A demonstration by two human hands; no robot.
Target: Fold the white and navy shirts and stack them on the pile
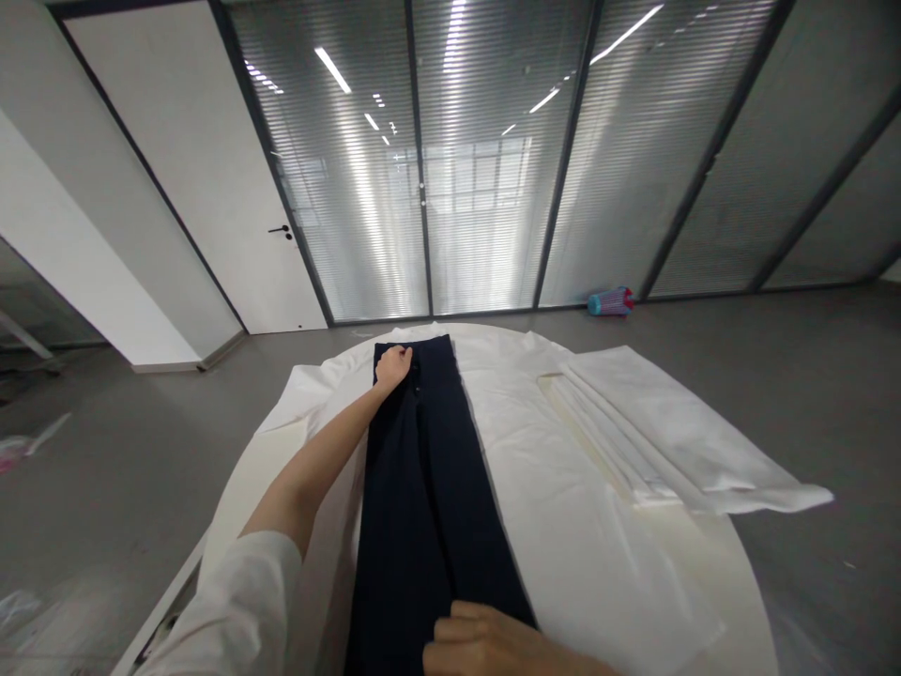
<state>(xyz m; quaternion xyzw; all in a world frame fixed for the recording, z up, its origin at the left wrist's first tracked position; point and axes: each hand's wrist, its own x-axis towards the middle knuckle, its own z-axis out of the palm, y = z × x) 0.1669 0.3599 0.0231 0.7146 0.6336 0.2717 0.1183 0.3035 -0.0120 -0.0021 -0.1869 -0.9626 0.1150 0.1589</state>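
A long dark navy garment (pixel 422 488), like folded trousers, lies lengthwise on a white cloth over a rounded table (pixel 549 469). My left hand (pixel 392 365) reaches to the garment's far end, its fingers curled on the top left corner of the fabric. My right hand (pixel 485 641) rests at the near end, fingers closed and pressed on the dark cloth.
A stack of folded white fabric (pixel 668 432) lies on the table's right side, hanging past the edge. Grey floor surrounds the table. A blue and pink object (pixel 611 301) lies by the glass wall with blinds. A white door (pixel 211 169) stands at back left.
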